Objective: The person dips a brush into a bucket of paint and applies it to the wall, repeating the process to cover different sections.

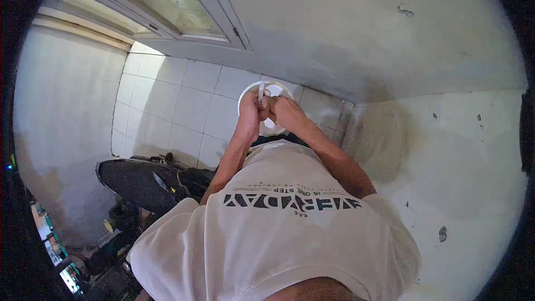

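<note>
White shirt (290, 234) nearest, 6 o'clock. Left hand (252, 109) and right hand (284, 111) meet at 12 o'clock from it, fingers curled; can't tell what either grips. Pale strip (261, 90) at left hand's 1 o'clock, against its fingers. Round white container (273, 130) below both hands, rim showing around them. Tiled floor (186, 97) beyond, 10 o'clock.
</note>
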Motion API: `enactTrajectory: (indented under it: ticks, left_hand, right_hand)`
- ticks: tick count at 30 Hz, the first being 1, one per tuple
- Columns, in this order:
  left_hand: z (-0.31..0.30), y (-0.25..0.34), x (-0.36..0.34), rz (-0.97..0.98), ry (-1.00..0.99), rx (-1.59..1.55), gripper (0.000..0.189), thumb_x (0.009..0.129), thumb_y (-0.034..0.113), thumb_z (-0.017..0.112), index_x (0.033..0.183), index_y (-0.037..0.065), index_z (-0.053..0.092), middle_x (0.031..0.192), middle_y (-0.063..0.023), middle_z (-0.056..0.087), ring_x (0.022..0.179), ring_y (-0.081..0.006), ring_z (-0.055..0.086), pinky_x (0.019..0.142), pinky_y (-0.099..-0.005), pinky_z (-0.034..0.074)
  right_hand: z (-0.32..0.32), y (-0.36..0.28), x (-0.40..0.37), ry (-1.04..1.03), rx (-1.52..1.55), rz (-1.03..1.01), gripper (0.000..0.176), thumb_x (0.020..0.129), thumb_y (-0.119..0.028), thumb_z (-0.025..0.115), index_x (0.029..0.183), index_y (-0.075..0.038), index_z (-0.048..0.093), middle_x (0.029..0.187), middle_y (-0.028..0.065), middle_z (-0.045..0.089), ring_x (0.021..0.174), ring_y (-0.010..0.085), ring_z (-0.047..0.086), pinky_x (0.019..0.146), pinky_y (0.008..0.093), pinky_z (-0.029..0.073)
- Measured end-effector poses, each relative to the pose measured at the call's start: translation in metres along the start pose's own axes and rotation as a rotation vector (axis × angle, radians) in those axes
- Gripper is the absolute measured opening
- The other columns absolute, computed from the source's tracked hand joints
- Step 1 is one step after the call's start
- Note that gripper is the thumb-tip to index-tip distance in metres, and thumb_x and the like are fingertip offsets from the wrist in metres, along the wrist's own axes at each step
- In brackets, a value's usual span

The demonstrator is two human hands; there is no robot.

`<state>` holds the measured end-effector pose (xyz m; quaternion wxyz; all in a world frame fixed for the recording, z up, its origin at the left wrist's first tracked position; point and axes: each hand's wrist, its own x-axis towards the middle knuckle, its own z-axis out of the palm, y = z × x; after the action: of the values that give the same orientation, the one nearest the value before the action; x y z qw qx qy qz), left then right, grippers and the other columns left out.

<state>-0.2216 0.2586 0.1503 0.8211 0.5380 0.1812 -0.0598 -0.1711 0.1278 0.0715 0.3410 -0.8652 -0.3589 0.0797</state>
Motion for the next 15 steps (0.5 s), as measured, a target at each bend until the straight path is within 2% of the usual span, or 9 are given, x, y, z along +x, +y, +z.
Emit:
enactTrajectory:
  ticks: [1,3,4,6,7,9,10,12,15]
  left_hand:
    - [-0.002,0.001,0.000,-0.033,-0.015,-0.028,0.028,0.095,0.029,0.029,0.090,0.011,0.050,0.064,0.0049,0.038,0.051,-0.0071,0.028,0.047,-0.0247,0.023]
    - [-0.014,0.001,0.002,-0.023,-0.021,-0.035,0.028,0.095,0.029,0.029,0.090,0.011,0.050,0.064,0.0051,0.039,0.051,-0.0068,0.028,0.047,-0.0246,0.023]
    - [-0.018,0.000,0.002,-0.012,-0.038,-0.034,0.028,0.095,0.029,0.028,0.090,0.012,0.050,0.065,0.0053,0.039,0.052,-0.0066,0.028,0.047,-0.0245,0.022]
    - [-0.018,0.004,0.001,0.000,-0.027,-0.057,0.029,0.095,0.029,0.028,0.092,0.011,0.051,0.064,0.0058,0.038,0.051,-0.0064,0.027,0.046,-0.0245,0.022]
    - [-0.018,0.006,0.002,0.009,-0.024,-0.078,0.030,0.095,0.029,0.027,0.093,0.011,0.051,0.064,0.0063,0.037,0.051,-0.0063,0.027,0.046,-0.0245,0.022]
    - [-0.016,0.007,0.008,0.005,-0.038,-0.063,0.030,0.095,0.029,0.027,0.094,0.011,0.052,0.063,0.0064,0.036,0.050,-0.0063,0.026,0.046,-0.0247,0.022]
    - [-0.016,0.010,0.010,-0.001,-0.043,-0.053,0.031,0.095,0.029,0.027,0.094,0.011,0.052,0.062,0.0066,0.034,0.049,-0.0062,0.026,0.045,-0.0248,0.022]
    - [-0.014,0.018,0.005,0.010,-0.049,-0.062,0.031,0.095,0.029,0.027,0.094,0.011,0.052,0.062,0.0065,0.033,0.049,-0.0062,0.025,0.045,-0.0249,0.021]
    - [-0.013,0.025,0.003,0.025,-0.062,-0.081,0.030,0.095,0.029,0.027,0.092,0.010,0.051,0.061,0.0061,0.032,0.048,-0.0064,0.025,0.045,-0.0249,0.021]
  right_hand:
    - [-0.011,-0.008,0.000,-0.008,0.000,-0.008,0.019,0.078,-0.014,0.062,0.089,0.001,0.057,0.077,0.0234,0.063,0.073,0.0429,0.061,0.066,0.0467,0.050]
    - [-0.038,-0.021,-0.006,0.260,0.074,-0.021,0.018,0.083,-0.016,0.062,0.089,0.001,0.058,0.069,0.0171,0.063,0.065,0.0345,0.063,0.062,0.0414,0.050]
    - [-0.041,-0.017,-0.011,0.254,0.076,-0.028,0.018,0.083,-0.016,0.062,0.089,0.001,0.058,0.069,0.0171,0.063,0.065,0.0345,0.063,0.062,0.0414,0.050]
    - [-0.051,-0.006,-0.020,0.428,0.522,0.181,0.018,0.091,-0.018,0.059,0.092,-0.001,0.059,0.067,0.0066,0.060,0.059,0.0189,0.059,0.057,0.0329,0.048]
    - [-0.052,0.001,-0.023,0.433,0.522,0.178,0.018,0.091,-0.018,0.059,0.092,-0.001,0.059,0.067,0.0066,0.060,0.059,0.0189,0.059,0.057,0.0329,0.048]
    - [-0.044,0.023,-0.029,0.537,0.825,0.268,0.018,0.096,-0.020,0.056,0.095,-0.003,0.060,0.068,-0.0007,0.057,0.058,0.0077,0.053,0.053,0.0263,0.044]
    - [-0.041,0.030,-0.031,0.547,0.823,0.266,0.018,0.096,-0.020,0.056,0.095,-0.003,0.060,0.068,-0.0007,0.057,0.058,0.0077,0.053,0.053,0.0263,0.044]
    - [-0.034,0.036,-0.037,0.556,0.984,0.451,0.013,0.094,-0.017,0.055,0.093,-0.005,0.061,0.069,-0.0009,0.057,0.061,0.0076,0.051,0.056,0.0247,0.042]
    - [-0.022,0.038,-0.050,0.660,1.138,0.480,0.016,0.095,-0.020,0.054,0.094,-0.006,0.061,0.069,-0.0007,0.057,0.060,0.0079,0.050,0.056,0.0244,0.040]
